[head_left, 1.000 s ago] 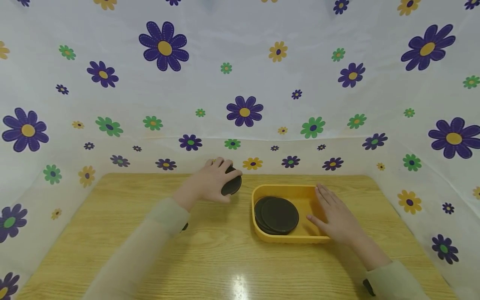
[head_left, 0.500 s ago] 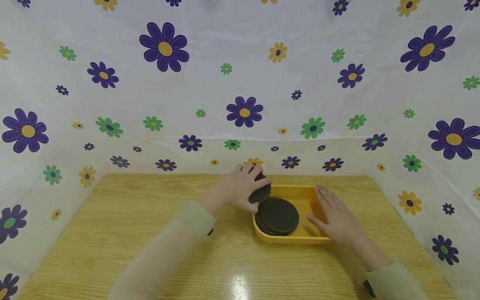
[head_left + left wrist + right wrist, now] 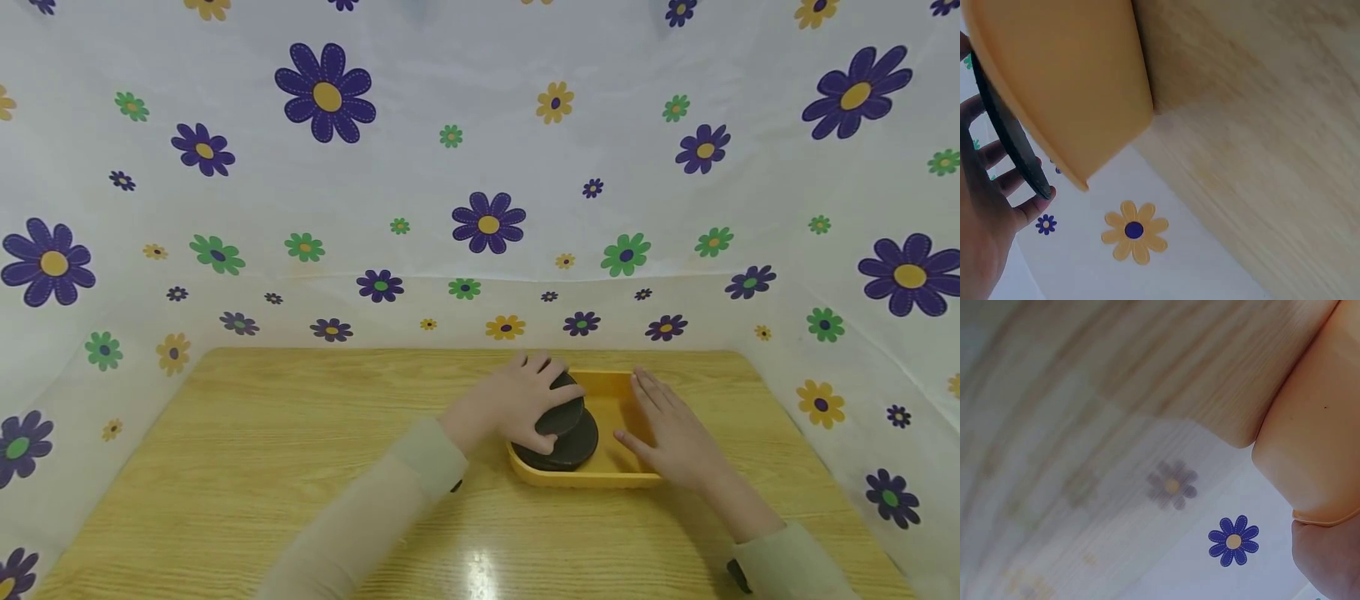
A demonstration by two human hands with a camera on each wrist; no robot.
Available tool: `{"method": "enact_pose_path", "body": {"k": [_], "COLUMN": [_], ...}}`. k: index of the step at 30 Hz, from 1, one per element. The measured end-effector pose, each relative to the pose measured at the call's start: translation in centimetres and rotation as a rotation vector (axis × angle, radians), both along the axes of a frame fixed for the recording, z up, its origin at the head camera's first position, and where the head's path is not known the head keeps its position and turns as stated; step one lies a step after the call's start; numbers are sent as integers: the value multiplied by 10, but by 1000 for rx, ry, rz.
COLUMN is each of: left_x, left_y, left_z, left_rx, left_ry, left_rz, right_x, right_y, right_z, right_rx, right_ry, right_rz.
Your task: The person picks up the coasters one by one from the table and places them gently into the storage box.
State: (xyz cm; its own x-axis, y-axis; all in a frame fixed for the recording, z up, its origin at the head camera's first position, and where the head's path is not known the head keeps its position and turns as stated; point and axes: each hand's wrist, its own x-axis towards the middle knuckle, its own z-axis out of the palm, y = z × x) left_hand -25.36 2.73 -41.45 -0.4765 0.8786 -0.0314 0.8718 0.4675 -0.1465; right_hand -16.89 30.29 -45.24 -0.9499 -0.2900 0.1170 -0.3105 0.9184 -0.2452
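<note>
My left hand (image 3: 517, 406) grips a black round coaster (image 3: 566, 407) by its edges, above the left part of a yellow plastic bin (image 3: 592, 480). Beneath it, other black coasters (image 3: 583, 446) lie overlapping inside the bin. The left wrist view shows the held coaster (image 3: 1009, 134) tilted beside the bin's rim, fingertips spread along its edge. My right hand (image 3: 671, 429) rests on the bin's right side, its fingers straight along the rim. In the right wrist view only a bit of that hand (image 3: 1329, 553) shows at the bin's edge.
The bin stands on a wood-grain table (image 3: 300, 450), right of the middle. A white cloth with printed flowers (image 3: 405, 167) rises behind the table and along both sides.
My left hand has moved right with the coaster, from over the table left of the bin to above the coasters in it. The right hand has stayed put.
</note>
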Motion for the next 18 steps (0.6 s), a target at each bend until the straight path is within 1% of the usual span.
{"method": "enact_pose_path", "body": {"k": [4,10,13,18], "left_x": [5,9,12,14], "left_y": [7,13,14,16], "left_z": [-4,-14,-15,-16], "left_rx": [-33,-43,-62,-89], "left_ry": [1,-3,-9,4], "left_rz": [-9,-11,-3,10], "right_x": [0,0,1,1], "right_y": [0,-2,-3,-3], "right_z": [1,3,3,3], "right_rx": [-1,11,8,15], "right_ry": [-10,-13,-16,-10], "right_rz": [1,-13,-18,-16]}}
